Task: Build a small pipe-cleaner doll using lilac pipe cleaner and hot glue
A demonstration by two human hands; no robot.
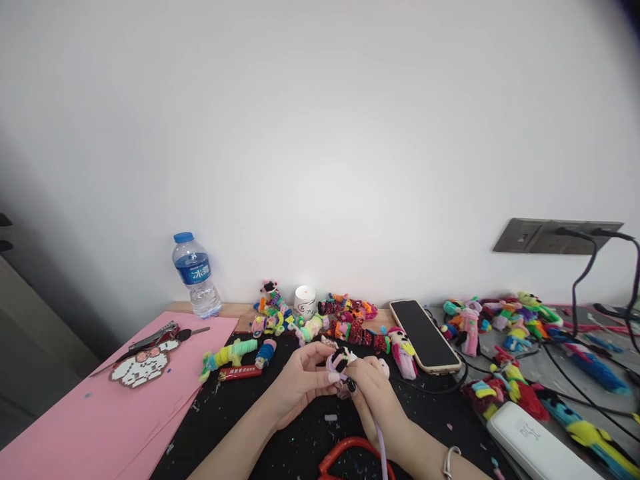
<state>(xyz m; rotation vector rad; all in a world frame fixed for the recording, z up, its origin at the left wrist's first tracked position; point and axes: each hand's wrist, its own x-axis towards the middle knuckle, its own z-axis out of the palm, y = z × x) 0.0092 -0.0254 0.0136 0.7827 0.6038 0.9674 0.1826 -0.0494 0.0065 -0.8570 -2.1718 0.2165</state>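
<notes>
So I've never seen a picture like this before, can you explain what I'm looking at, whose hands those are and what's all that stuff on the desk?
This is one picture from a camera worn on a person's head, looking down at their own hands. The left hand and right hand together hold a small fuzzy figure with a lilac pipe cleaner trailing from it. They work over a black mat. Around it lie many colourful wrapped figures, a pink sheet, a water bottle, a phone, a white power bank and cables running to a wall socket.
</notes>
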